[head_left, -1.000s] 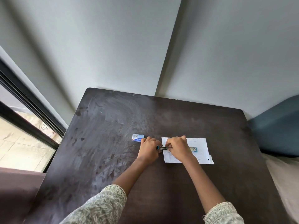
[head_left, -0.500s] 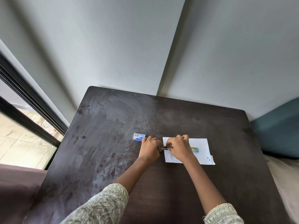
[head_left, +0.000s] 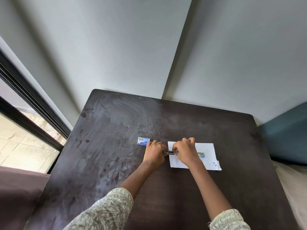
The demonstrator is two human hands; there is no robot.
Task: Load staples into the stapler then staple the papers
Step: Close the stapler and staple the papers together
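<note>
Head view, itemised. Tabletop [head_left: 116, 163]: dark wood, smudged, set against a grey wall [head_left: 116, 47]. Papers [head_left: 207, 156]: white printed sheets, laid flat right of centre on the tabletop, one lower corner offset from the stack. Stapler [head_left: 170, 152]: small, metal, lying across the papers' left edge; its silver end is seen between the two hands, its blue-green end [head_left: 200, 154] past the right hand. Staple box [head_left: 143, 140]: small, blue and white, flat on the tabletop, just beside the left hand's knuckles. Left hand [head_left: 155, 152]: fingers curled closed on the stapler's left end. Right hand [head_left: 185, 151]: fingers curled over the stapler's middle, apparently gripping it, though contact is hidden. Sleeves [head_left: 114, 208]: pale, patterned.
</note>
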